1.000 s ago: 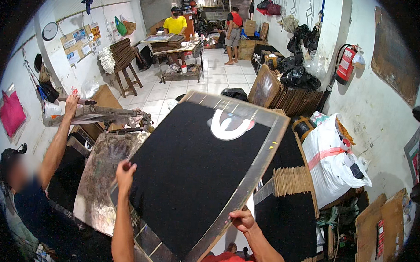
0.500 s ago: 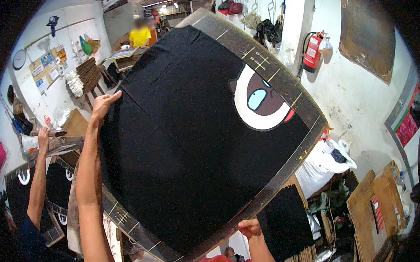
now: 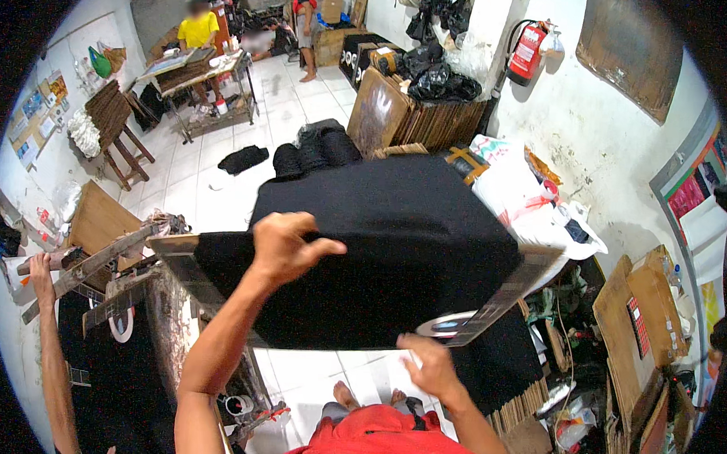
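Note:
Ahead of me is a wooden board (image 3: 532,276), tilted low in front of my body. Black cloth (image 3: 352,295) lies on it, with a white-ringed printed eye (image 3: 455,323) near the right corner. My left hand (image 3: 285,249) reaches over the cloth at the board's far side; its fingers curl in on the cloth and its thumb points right. Motion smears my right hand (image 3: 434,366) beside the near edge, fingers apart and seemingly holding nothing. More black cloth (image 3: 381,191) spreads beyond the board.
Another person's hand (image 3: 42,278) rests on a wooden bar (image 3: 94,260) at left. Stacked boards (image 3: 433,120) and white bags (image 3: 507,193) stand ahead to the right. Cardboard pieces (image 3: 660,313) lean at far right. Two people stand farther back on the tiled floor (image 3: 308,107).
The board has come down from its raised position and tilted away, showing the room behind. My left hand has moved right, over the cloth. My right hand's fingers have come off the near edge.

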`<state>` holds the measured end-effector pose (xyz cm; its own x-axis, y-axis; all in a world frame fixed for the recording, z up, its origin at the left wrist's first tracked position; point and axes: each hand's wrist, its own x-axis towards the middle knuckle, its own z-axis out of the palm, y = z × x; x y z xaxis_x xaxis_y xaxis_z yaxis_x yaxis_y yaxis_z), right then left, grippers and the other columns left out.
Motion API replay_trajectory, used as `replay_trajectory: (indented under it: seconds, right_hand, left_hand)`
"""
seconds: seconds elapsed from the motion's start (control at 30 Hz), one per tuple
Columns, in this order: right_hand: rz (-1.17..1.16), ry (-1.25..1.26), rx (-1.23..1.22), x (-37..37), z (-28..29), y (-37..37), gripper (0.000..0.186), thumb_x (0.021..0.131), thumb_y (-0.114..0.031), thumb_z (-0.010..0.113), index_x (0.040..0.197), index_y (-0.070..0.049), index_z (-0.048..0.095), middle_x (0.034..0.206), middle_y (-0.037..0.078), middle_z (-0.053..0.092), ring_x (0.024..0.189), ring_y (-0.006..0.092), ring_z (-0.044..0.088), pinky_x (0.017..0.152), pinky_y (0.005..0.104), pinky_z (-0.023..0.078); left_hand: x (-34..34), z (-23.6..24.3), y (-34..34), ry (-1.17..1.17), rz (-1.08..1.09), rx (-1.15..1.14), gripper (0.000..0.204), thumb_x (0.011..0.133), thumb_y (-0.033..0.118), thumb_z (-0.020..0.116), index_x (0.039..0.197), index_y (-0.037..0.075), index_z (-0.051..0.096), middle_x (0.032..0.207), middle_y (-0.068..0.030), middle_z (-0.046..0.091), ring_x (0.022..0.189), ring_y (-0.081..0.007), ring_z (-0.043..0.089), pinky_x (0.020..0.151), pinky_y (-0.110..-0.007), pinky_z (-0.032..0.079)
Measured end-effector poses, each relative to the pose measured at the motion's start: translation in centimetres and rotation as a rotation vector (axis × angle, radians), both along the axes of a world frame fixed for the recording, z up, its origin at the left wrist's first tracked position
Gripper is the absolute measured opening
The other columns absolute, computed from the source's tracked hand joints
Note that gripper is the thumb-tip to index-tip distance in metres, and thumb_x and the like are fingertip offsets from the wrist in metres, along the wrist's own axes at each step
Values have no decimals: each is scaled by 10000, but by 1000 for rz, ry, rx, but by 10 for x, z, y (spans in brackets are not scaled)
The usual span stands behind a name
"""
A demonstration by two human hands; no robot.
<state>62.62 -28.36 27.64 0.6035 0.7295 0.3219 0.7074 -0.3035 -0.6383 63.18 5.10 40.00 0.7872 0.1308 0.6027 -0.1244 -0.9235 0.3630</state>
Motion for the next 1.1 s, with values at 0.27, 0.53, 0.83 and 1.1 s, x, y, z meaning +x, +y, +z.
replay_trajectory:
  seconds: [0.27,0.53,0.83,1.1]
  right_hand:
    - [74,-4,-595,75,61,116,263,722,-135,635,938,2,575,825,218,626,802,372,611,726,445,485]
    - [86,91,-492,115,-52,142,240,735,-174,644,819,36,562,684,270,576,717,448,581,660,488,462]
    - [-132,129,-578,202,-160,135,194,700,-131,592,788,42,588,771,293,596,768,453,584,723,508,459]
    - [-290,287,-682,317,-255,125,365,697,-121,570,1016,56,588,857,316,599,835,463,586,783,519,456]
  left_hand:
    - [21,-80,-33,41,-455,205,410,558,426,775,581,114,509,591,-18,541,577,-193,564,535,-316,393]
    - [7,-158,-10,13,-46,-126,507,631,272,765,1028,57,534,1025,-133,574,996,-278,532,882,-397,353]
    - [-161,-391,-45,852,276,-590,489,703,291,691,1094,37,543,981,-142,601,927,-319,564,765,-448,418]
    - [-289,-489,-105,1354,1097,-1116,529,665,381,740,1033,30,594,1007,-149,645,959,-313,608,825,-387,479]
